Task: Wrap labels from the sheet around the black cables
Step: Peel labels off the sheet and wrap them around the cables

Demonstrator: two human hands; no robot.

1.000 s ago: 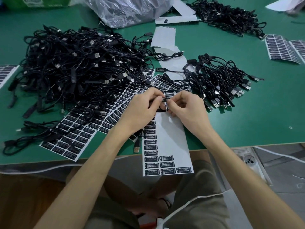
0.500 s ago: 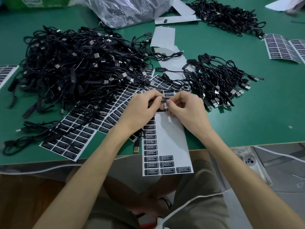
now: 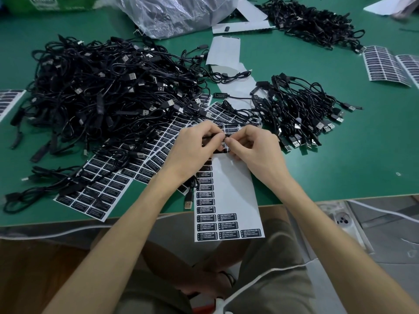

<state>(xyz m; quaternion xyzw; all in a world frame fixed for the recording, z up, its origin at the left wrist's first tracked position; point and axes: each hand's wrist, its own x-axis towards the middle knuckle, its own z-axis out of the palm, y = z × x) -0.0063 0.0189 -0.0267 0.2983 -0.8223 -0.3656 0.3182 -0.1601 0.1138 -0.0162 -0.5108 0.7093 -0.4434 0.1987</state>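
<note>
Two hands meet at the centre of the work area: the left hand and the right hand have their fingers curled, and the fingertips of both pinch one black cable between them. One black label sits at the right fingertips; how far it goes round the cable cannot be told. Directly below the hands, running to 6 o'clock and overhanging the table edge, lies one label sheet, mostly bare backing. It carries one column of labels down its left side, three labels in a second column and one in a third at the bottom. One USB plug lies at 7 o'clock, just beside the left wrist. Several full label sheets fan out toward 8 o'clock, partly under cables. Three cable piles rest on the green table: one large pile at 10 o'clock, one smaller pile at 2 o'clock and one far pile at 1 o'clock. Stripped backing sheets lie at 12 o'clock, with one clear plastic bag beyond them. More label sheets lie far out at 2 o'clock, and one sheet sits at the left table edge at 9 o'clock.
</note>
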